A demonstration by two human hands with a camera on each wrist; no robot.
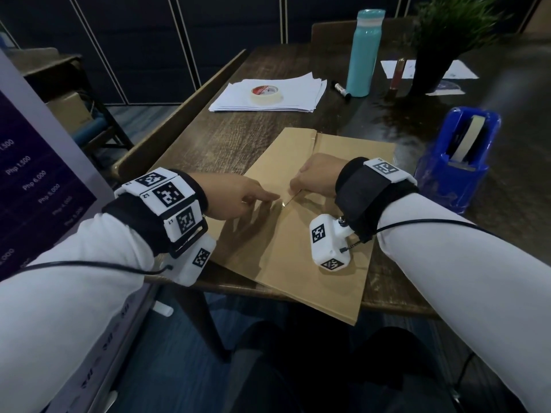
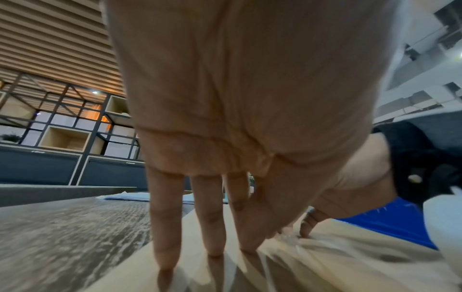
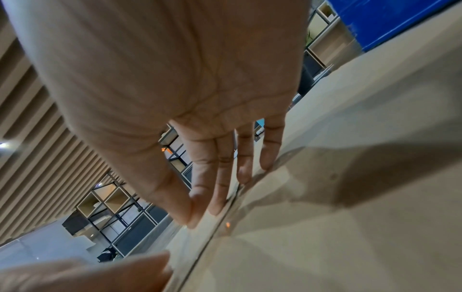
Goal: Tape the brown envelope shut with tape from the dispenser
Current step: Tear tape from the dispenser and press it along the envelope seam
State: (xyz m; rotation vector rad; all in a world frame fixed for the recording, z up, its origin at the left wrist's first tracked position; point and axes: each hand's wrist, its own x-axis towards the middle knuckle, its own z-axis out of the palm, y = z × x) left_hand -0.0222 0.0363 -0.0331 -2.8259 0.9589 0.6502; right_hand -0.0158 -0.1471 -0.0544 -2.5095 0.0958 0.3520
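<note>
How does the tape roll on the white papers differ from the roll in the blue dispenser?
The loose roll lies flat on the papers, its red and white core label facing up; the dispenser roll stands on edge inside the blue dispenser. The loose roll sits at the far side of the table, the dispenser roll near the right hand. Both look pale cream.

Teal bottle (image 1: 364,52), black marker (image 1: 341,91), potted plant (image 1: 441,40), masking-tape roll (image 1: 266,94) atop white paper stack (image 1: 301,93).
</note>
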